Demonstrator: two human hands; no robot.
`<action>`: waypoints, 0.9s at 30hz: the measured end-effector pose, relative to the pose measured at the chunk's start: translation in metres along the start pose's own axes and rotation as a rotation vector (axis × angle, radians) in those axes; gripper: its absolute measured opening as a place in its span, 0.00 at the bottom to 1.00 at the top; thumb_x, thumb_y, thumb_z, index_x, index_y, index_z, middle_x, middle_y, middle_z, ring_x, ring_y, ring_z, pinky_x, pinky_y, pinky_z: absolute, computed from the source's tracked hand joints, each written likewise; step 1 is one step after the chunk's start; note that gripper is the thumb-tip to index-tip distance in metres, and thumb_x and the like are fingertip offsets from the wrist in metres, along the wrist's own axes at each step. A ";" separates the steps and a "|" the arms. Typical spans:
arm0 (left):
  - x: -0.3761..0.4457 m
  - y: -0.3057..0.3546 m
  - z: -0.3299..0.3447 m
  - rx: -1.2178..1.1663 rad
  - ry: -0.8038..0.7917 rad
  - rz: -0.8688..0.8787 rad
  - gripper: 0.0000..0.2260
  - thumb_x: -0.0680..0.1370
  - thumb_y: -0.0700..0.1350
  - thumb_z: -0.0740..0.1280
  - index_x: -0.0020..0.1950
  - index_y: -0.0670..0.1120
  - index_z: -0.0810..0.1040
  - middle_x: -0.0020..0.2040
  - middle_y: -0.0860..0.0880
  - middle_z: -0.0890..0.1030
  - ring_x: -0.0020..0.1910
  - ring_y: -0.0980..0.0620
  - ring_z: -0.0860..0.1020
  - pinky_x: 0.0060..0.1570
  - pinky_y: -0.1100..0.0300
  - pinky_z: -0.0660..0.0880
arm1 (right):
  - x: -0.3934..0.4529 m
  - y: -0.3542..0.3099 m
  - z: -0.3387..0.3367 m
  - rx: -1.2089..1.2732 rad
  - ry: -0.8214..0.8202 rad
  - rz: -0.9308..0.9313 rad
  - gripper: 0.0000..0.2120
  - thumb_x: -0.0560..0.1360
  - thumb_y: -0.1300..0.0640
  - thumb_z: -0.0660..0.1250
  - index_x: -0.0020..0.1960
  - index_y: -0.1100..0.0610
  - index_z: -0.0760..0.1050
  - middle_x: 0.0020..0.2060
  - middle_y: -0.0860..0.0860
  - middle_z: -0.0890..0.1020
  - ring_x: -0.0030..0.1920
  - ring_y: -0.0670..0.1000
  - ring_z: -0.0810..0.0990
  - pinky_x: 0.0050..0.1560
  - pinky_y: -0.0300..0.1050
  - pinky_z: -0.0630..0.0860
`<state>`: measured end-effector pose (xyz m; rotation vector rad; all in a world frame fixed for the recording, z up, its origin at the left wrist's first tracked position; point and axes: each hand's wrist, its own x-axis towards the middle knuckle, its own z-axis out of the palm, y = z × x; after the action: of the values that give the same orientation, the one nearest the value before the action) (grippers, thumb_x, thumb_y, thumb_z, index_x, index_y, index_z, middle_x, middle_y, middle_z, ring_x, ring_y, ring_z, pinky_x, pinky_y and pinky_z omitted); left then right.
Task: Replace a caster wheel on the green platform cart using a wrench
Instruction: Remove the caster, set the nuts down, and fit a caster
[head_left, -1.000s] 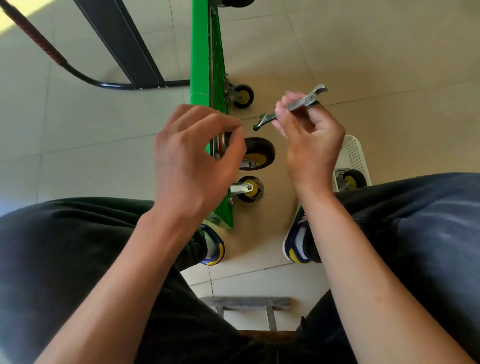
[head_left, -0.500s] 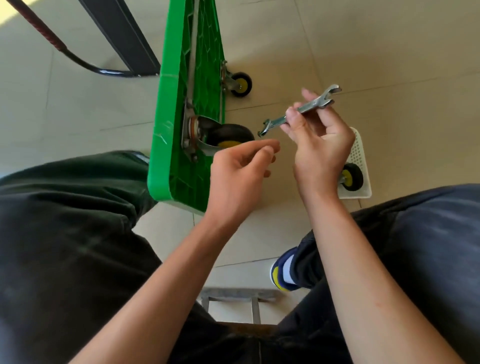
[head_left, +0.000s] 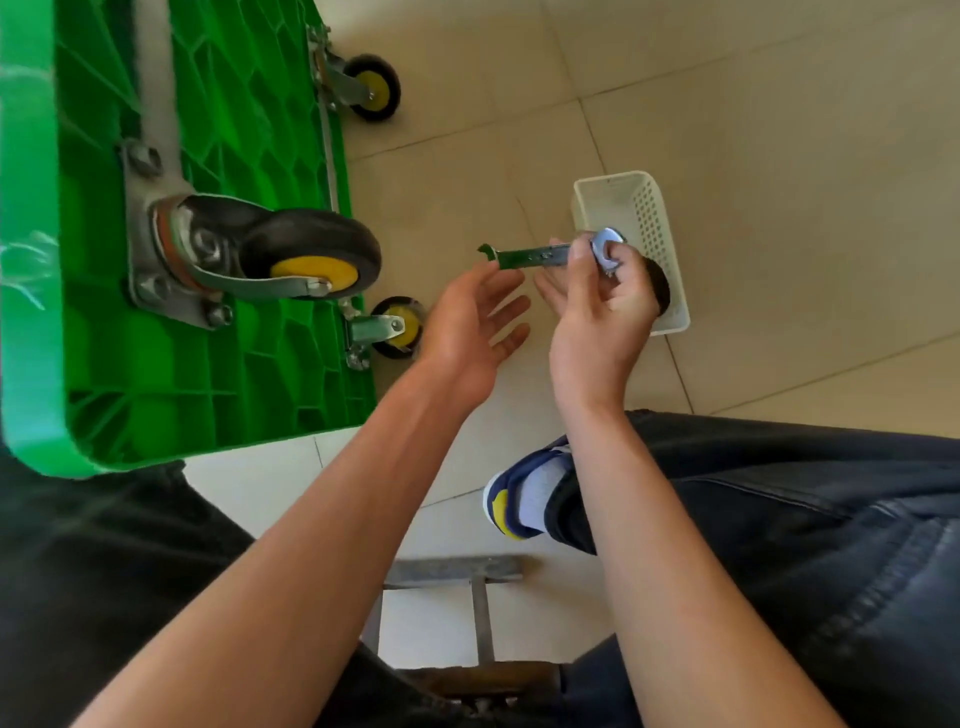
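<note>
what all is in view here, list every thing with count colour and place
platform cart: 1, green, tipped on its side at left, underside showing
caster wheels: 3, black with yellow hubs, on the cart's underside
wrench: 1, silver, held above the floor at centre
basket: 1, white, on the floor at right, a dark object inside, mostly hidden
stool frame: 1, grey metal, bottom centre
shoe: 1, blue, grey and yellow, on the floor
left hand: open, fingertips near the wrench's free end
right hand: grips the wrench
</note>
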<state>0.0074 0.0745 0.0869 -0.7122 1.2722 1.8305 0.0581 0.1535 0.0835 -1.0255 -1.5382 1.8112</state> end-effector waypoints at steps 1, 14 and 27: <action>0.008 -0.004 0.003 -0.012 0.005 -0.014 0.17 0.83 0.49 0.63 0.65 0.41 0.80 0.62 0.48 0.84 0.63 0.47 0.80 0.52 0.54 0.77 | 0.002 0.009 -0.006 -0.044 0.014 0.008 0.05 0.82 0.57 0.66 0.51 0.57 0.79 0.46 0.53 0.86 0.51 0.54 0.87 0.54 0.60 0.83; 0.130 -0.074 0.015 0.120 0.125 -0.108 0.16 0.80 0.48 0.64 0.62 0.42 0.83 0.58 0.48 0.85 0.55 0.50 0.82 0.46 0.57 0.75 | 0.041 0.133 -0.067 -0.355 0.074 0.358 0.07 0.76 0.61 0.71 0.53 0.52 0.82 0.45 0.48 0.86 0.46 0.47 0.85 0.54 0.53 0.84; 0.211 -0.110 0.006 0.485 0.115 -0.124 0.08 0.78 0.48 0.69 0.54 0.48 0.83 0.59 0.49 0.85 0.52 0.53 0.80 0.42 0.57 0.75 | 0.087 0.210 -0.079 -0.664 -0.051 0.423 0.06 0.77 0.60 0.73 0.53 0.57 0.84 0.44 0.49 0.86 0.45 0.49 0.85 0.50 0.40 0.81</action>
<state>-0.0133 0.1611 -0.1338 -0.6131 1.6290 1.3210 0.0883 0.2266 -0.1436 -1.7272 -2.1501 1.6023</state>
